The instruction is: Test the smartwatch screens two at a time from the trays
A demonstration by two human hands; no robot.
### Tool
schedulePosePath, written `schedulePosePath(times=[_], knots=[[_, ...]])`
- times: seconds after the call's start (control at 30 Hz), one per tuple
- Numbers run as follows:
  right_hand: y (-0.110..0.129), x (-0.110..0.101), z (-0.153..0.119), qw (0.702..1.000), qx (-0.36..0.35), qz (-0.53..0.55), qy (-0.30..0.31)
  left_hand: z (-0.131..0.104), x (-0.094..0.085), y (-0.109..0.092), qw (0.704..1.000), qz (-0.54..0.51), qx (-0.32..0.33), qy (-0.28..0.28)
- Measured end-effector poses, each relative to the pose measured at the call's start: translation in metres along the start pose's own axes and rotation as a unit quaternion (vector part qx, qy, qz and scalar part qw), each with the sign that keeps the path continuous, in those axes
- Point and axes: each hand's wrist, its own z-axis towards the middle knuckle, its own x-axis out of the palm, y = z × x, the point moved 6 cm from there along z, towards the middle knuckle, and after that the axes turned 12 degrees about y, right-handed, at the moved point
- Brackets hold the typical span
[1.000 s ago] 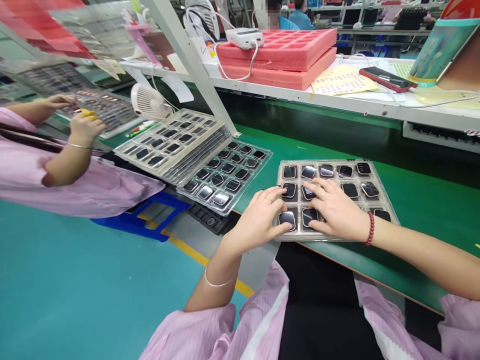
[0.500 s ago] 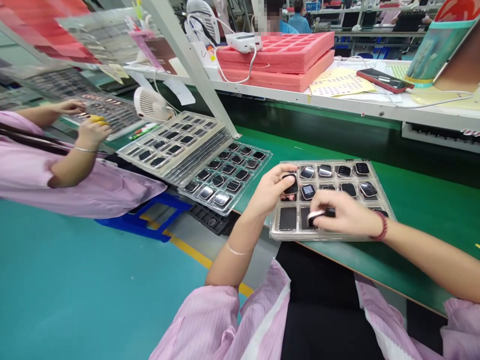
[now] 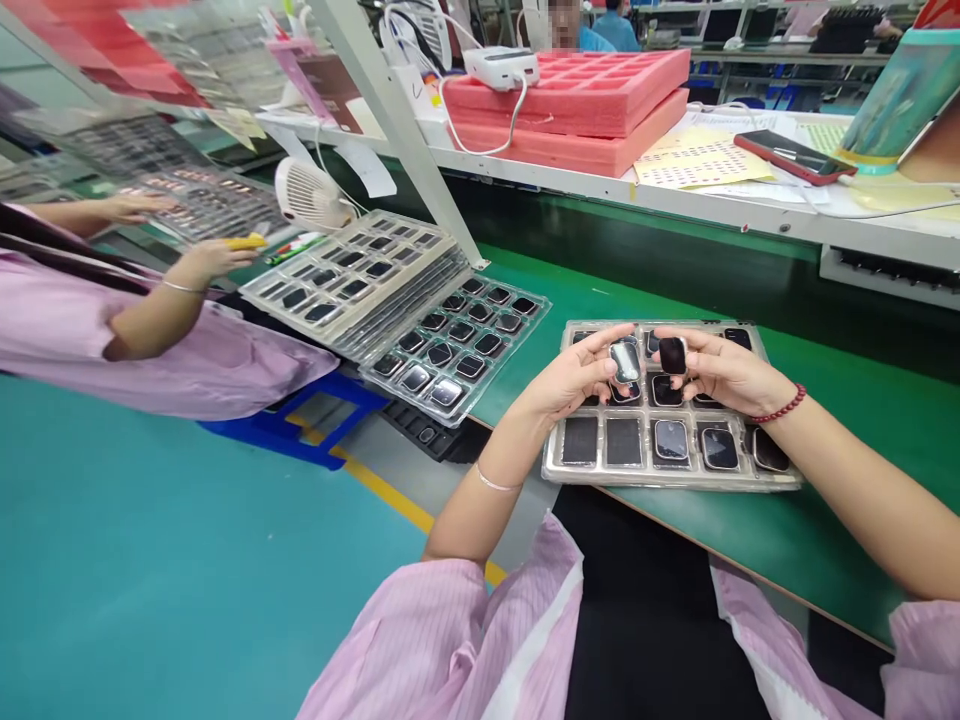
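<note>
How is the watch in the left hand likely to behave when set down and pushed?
The watch is probably stiff: it shows no bend in the left hand. Its glossy face suggests it could be slippery and easily scratched. Its squarish outline makes rolling unlikely.

Bright light glints on screens (image 3: 625, 361); left edge blurs.

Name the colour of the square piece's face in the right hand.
Black; the square piece shows best in the head view.

Tray (image 3: 615, 475) on bench (image 3: 862, 410), 3 watches (image 3: 671, 440) in near row; shelf (image 3: 690, 203) behind.
</note>
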Motion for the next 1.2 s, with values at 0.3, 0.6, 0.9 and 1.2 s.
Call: schedulePosePath(times=[0.3,0.6,0.9,1.2], knots=[[-0.007,0.002,0.006,0.999,-0.007,-0.044,-0.015,0.001,0.001,0.003,0.999,0.043,-0.011,-0.021],[-0.001,0.008,0.006,0.976,-0.06,-0.198,-0.064,0.001,0.005,0.002,0.995,0.089,-0.006,-0.048],[0.008,0.018,0.001,0.969,-0.072,-0.229,-0.061,-0.001,0.009,-0.005,0.983,0.16,0.001,-0.087],[0.008,0.02,0.002,0.968,-0.076,-0.235,-0.052,-0.004,0.012,-0.01,0.977,0.188,0.015,-0.098]])
